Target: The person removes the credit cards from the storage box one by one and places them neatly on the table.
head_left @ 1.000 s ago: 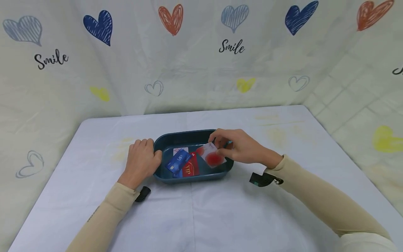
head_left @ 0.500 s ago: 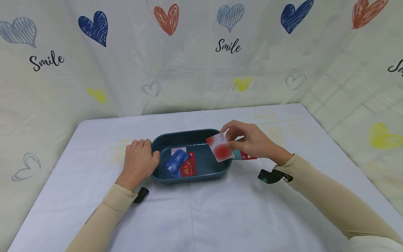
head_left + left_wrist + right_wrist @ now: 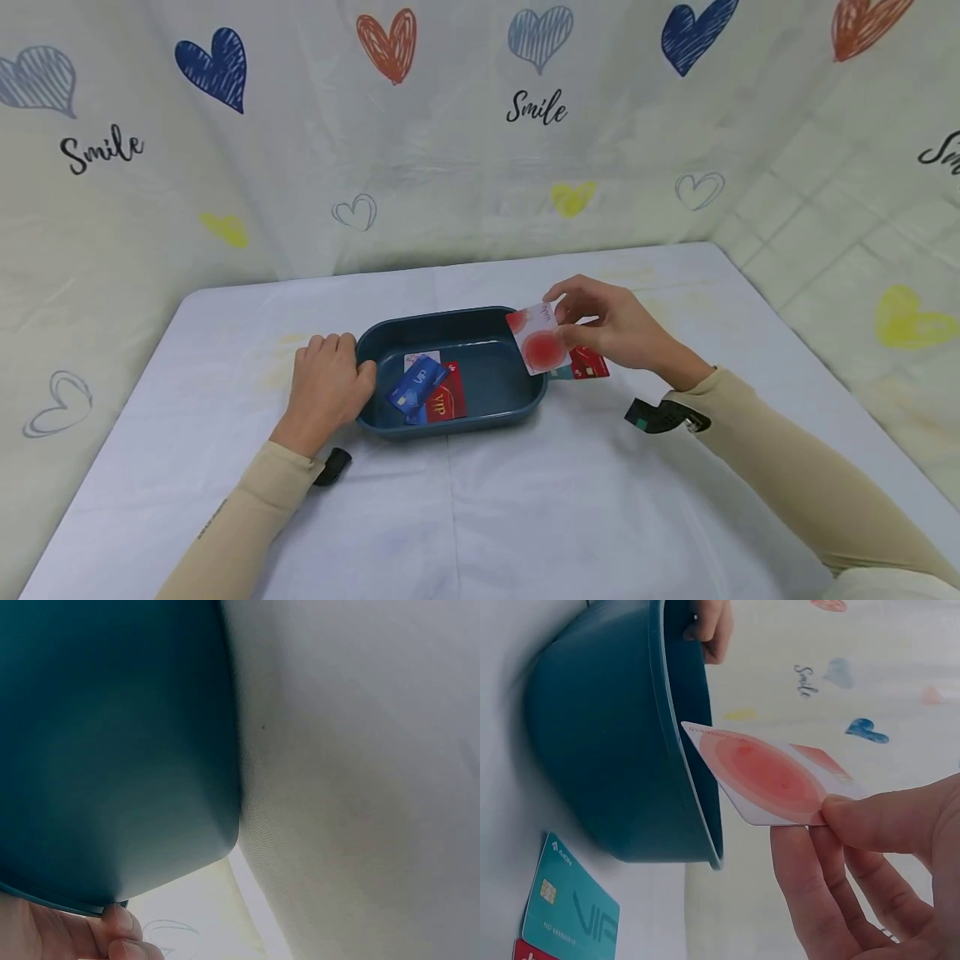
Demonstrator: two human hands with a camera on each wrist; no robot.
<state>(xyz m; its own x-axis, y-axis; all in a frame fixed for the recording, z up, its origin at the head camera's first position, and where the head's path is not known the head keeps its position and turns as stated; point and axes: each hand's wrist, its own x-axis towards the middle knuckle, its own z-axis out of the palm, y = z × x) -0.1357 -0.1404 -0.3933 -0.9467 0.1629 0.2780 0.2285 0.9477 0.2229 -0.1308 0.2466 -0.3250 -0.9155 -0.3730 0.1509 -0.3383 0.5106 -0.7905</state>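
My left hand grips the left end of a dark teal plastic basin; in the left wrist view its fingertips curl at the rim. My right hand pinches a white card with red circles between thumb and fingers, above the basin's right rim. The right wrist view shows this card tilted and apart from the rim. Inside the basin, toward its left, lie a blue VIP card, a red VIP card and a small whitish card, partly overlapping.
On the table right of the basin lie a teal VIP card and a red card, partly covered by the held card and hand in the head view. A white cloth covers the table. Behind hangs a heart-printed curtain.
My right hand has lifted the white card with red circles out of the basin and moved it right, over the right rim. The teal and red cards outside have come into view. The left hand stays.
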